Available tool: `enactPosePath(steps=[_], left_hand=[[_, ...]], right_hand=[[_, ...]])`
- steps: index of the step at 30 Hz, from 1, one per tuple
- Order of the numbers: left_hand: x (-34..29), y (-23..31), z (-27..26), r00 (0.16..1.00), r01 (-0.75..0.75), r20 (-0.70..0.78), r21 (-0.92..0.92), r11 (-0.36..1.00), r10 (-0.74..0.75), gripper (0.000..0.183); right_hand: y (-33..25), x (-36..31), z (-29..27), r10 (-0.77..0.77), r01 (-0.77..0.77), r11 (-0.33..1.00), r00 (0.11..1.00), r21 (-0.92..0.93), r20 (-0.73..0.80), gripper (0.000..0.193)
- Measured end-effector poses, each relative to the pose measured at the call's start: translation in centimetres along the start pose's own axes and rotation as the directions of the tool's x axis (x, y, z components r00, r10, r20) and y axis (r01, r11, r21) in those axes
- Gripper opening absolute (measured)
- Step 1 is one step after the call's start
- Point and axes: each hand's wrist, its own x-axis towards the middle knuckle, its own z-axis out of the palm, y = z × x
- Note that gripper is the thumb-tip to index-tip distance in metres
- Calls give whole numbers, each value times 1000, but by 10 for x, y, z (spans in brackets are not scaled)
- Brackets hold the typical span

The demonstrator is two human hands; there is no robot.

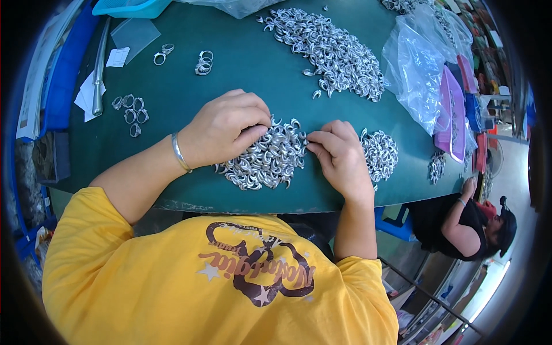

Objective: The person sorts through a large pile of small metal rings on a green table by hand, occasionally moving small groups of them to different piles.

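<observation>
A heap of small silver crescent-shaped metal pieces (264,161) lies between my hands near the front of the green table. My left hand (230,126), a metal bangle (180,153) on its wrist, has its fingers curled together at the heap's upper left edge. On the opposite side, my right hand (340,152) pinches thumb and fingers at the heap's right edge. Whatever sits between either hand's fingertips is too small or hidden to make out. Just right of my right hand is a smaller pile of crescent pieces (380,155).
A large crescent pile (336,54) spreads at the far side. Ring-shaped clamps (135,110) lie at left near a long metal tool (99,69). Clear plastic bags (411,69) and a purple basket (453,115) stand right. A co-worker (463,227) sits beyond the table's right end.
</observation>
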Motion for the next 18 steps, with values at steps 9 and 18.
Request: enactPosePath(steps=[9, 18], left_hand=[[-1, -1, 0, 1000, 0, 5, 8, 1000, 0, 8], [0, 1, -3, 999, 25, 42, 6, 1000, -25, 7]], right_hand=[[0, -20, -19, 279, -276, 960, 949, 38, -144, 9], [-15, -32, -11, 266, -285, 952, 951, -111, -159, 5]])
